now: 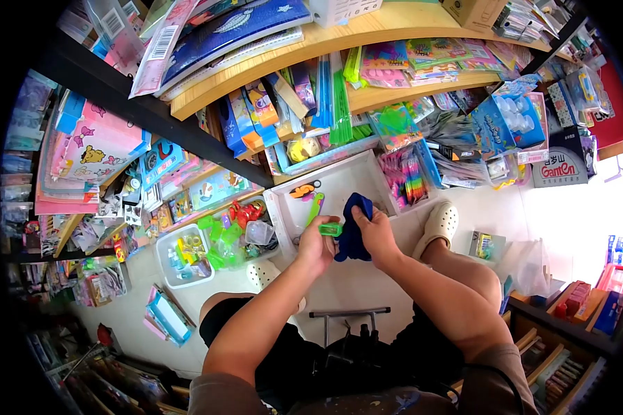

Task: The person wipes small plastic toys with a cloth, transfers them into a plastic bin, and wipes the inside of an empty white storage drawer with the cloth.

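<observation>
A long bright green plastic piece (315, 207) sticks up from my left hand (315, 247), whose fingers are closed around it. A shorter green end (331, 229) points to the right; its exact kind I cannot make out. My right hand (379, 238) grips a bunched dark blue cloth (354, 242), which hangs below the fingers close beside the green piece. Both hands are above a white tray (356, 173) on the floor. Inside the tray, at its far left, lies an orange and black item (304, 189).
Left of the white tray, clear bins hold green and red items (221, 238) and small bottles (188, 259). Rainbow-coloured packets (412, 176) lie to its right. Wooden shelves (256, 66) full of stationery stand ahead. A blue box (169, 315) rests on the floor.
</observation>
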Motion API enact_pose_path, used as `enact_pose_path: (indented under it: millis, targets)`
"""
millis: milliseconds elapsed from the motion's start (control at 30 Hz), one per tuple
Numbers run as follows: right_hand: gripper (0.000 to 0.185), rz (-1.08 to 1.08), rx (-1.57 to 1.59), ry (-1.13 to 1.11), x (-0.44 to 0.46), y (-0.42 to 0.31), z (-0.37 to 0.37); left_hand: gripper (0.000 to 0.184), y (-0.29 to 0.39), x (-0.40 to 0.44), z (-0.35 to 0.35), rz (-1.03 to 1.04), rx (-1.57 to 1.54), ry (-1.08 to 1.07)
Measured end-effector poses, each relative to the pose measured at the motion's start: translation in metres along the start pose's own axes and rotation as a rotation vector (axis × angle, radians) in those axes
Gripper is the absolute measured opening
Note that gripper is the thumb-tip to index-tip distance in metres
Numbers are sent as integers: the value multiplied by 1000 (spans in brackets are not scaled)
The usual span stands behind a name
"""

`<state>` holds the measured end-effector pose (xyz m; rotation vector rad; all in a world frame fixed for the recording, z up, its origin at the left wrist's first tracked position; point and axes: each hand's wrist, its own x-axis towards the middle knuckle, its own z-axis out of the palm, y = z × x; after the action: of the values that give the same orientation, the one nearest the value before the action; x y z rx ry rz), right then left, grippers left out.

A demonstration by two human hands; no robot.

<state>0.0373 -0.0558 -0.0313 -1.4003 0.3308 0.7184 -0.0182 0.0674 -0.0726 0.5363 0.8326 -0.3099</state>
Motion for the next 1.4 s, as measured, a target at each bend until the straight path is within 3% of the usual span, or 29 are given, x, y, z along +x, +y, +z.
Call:
enact_pose_path:
  millis: [167,367,600,633,767,967,1100,1200,1400]
  targets:
    - [26,1,18,-47,5,5,-1,20,6,-9,7,57,31,-1]
    - [45,173,-17,-88,-12,-22,3,20,11,-15,9,109,15,2]
    - [61,123,38,-238,-12,-39,1,23,44,-24,14,57,-232,-219]
    - [62,121,33,-252,-11,-41,1,25,46,-25,17,68,-288,-160]
    - [65,75,59,-264,-12,-45,2,24,48,-23,17,109,-282,-255]
    - [45,108,-50,-312,-14,-51,-2,24,54,-32,27,256,-137,-242]
    - [23,2,-80,-350,-26,-61,6,21,57,-34,26,331,-36,-221]
    - [22,8,-134,-396,-28,-63,9,19,59,-36,26,400,41,-203]
    - [20,-187,-191,-414,-22,-49,21,16,60,-34,22,511,54,-109]
